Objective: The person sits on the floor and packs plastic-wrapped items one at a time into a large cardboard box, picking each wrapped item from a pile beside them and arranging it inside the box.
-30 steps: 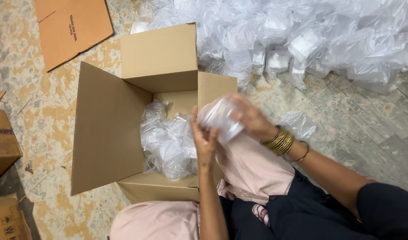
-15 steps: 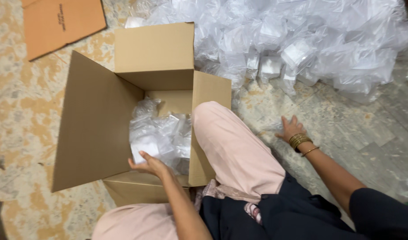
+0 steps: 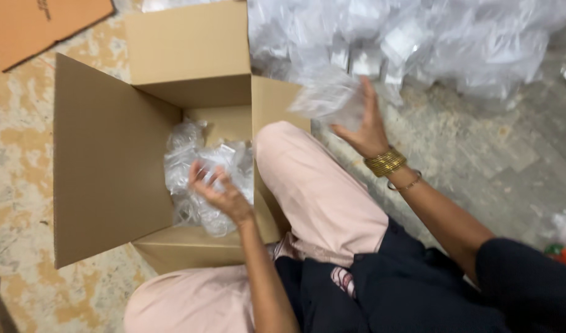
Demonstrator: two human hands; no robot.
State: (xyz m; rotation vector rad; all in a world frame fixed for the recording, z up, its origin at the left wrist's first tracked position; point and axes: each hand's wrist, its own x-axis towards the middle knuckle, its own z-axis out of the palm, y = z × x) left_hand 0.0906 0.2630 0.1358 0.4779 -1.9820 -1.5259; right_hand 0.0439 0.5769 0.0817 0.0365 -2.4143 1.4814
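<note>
An open brown cardboard box (image 3: 110, 166) stands on the floor between my knees, holding several clear plastic packets (image 3: 199, 166). My left hand (image 3: 218, 191) hovers over those packets, palm up and fingers spread, holding nothing. My right hand (image 3: 364, 126), with gold bangles at the wrist, grips a clear plastic packet (image 3: 325, 97) lifted beside the box's right flap, blurred by motion. Behind it lies a big heap of similar clear packets (image 3: 418, 37) on the floor.
My pink-trousered knee (image 3: 295, 166) lies against the box's right wall. A flat piece of cardboard (image 3: 42, 21) lies at the top left. A red and green item (image 3: 563, 253) shows at the right edge. The floor is worn, mottled concrete.
My right hand left the floor near the heap and now holds a packet lifted toward the box. My left hand rose from the box's near edge to above the packets inside.
</note>
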